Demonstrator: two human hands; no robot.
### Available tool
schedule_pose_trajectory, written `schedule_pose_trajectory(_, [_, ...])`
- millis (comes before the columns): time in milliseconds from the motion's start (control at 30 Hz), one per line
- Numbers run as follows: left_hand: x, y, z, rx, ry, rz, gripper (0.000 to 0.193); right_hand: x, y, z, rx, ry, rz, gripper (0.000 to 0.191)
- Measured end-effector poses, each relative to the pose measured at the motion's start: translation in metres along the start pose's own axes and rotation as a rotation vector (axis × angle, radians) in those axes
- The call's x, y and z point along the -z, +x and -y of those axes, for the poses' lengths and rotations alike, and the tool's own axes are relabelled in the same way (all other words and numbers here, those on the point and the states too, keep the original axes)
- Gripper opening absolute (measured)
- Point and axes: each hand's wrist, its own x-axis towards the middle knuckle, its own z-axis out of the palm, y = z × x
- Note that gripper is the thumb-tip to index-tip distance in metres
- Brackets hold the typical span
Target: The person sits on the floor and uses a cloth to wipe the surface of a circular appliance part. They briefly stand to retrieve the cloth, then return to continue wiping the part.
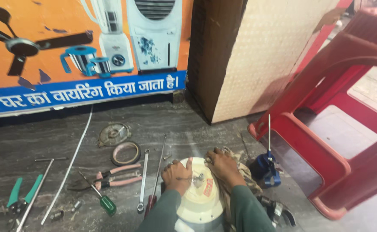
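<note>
Both hands are gripping the cream round motor housing (199,198) on the floor at six o'clock, the left hand (177,174) curled on its rim and the right hand (223,165) pressing it, probably steadying it, pliers (106,177) lying at nine o'clock.

The cream round housing (199,199) runs off the bottom edge, and the left hand (177,174) and right hand (223,166) cover its upper rim, so what the fingers grip at its small metal centre (197,178) is too small to tell. The rag (240,180) is mostly under the right hand and sleeve, the dark metal part (278,211) beside it is half hidden, and the red plastic stool (338,129) is cut off at the right. The green-handled pliers (21,195) and the bits (66,210) near them are blurred.
</note>
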Motion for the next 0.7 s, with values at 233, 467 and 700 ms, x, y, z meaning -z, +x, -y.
schedule_pose_trajectory(233, [0.008,0.002,-0.002,-0.024,0.002,0.097,0.077,0.014,-0.022,-0.027,0.005,0.247,0.188,0.045])
schedule_pose_trajectory(467, [0.016,0.001,-0.005,-0.029,0.037,0.115,0.076,0.000,-0.034,-0.030,0.010,0.082,0.132,0.043])
schedule_pose_trajectory(700, [0.010,0.002,-0.002,-0.047,0.059,0.088,0.074,-0.006,-0.106,-0.042,0.232,0.004,-0.069,0.037])
